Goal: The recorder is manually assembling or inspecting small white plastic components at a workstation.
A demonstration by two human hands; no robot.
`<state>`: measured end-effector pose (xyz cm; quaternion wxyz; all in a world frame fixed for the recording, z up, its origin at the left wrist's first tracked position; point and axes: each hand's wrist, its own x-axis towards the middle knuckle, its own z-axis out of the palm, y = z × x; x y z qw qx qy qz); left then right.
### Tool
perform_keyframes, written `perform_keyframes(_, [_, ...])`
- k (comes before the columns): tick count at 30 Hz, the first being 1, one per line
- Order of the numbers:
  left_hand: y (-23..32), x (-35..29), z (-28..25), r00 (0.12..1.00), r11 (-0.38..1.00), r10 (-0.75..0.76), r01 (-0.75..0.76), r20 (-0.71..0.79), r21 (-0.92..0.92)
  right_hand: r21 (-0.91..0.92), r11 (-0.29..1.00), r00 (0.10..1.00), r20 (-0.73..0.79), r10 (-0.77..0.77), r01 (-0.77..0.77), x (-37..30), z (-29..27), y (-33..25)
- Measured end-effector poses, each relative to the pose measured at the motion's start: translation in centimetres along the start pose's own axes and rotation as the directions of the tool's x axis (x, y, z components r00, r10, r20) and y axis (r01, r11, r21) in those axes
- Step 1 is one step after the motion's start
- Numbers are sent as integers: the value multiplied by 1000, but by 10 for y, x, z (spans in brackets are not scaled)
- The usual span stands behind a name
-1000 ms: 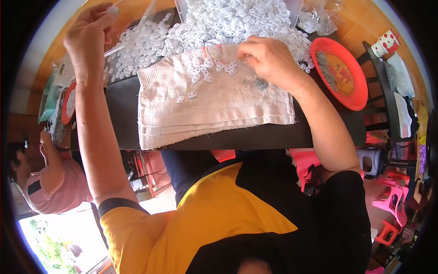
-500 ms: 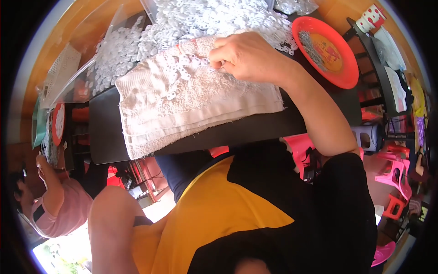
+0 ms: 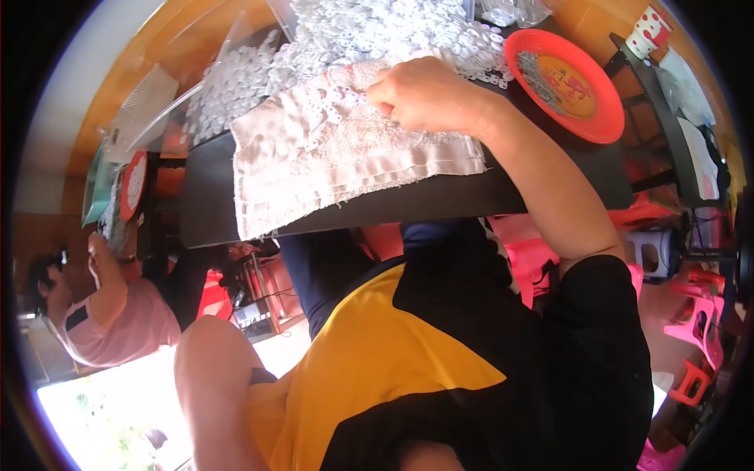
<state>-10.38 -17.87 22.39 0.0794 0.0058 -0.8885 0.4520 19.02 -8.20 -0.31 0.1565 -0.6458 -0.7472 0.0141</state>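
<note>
My right hand is over the far right part of a beige towel. Its fingers are closed in a pinch, and what they hold, if anything, is hidden. Small white plastic pieces lie scattered on the towel, to the left of the hand. Beyond the towel rises a large heap of the same kind of white plastic pieces. Of my left side only a bent bare arm shows at the lower left; the left hand is out of the picture.
A red round plate with thin grey metal pieces stands right of my hand on the dark table. A co-worker in pink sits at the far left. Pink stools stand on the right.
The whole view has shifted slightly, with the towel's left end and the table's left corner now higher and further right. My right hand stays pinched over nearly the same part of the towel.
</note>
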Motion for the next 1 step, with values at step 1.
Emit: perform_keyframes(1, [2, 11, 6, 1000, 1000, 0, 0, -4, -8, 0, 1000, 1000, -9, 3, -3, 1, -2, 2])
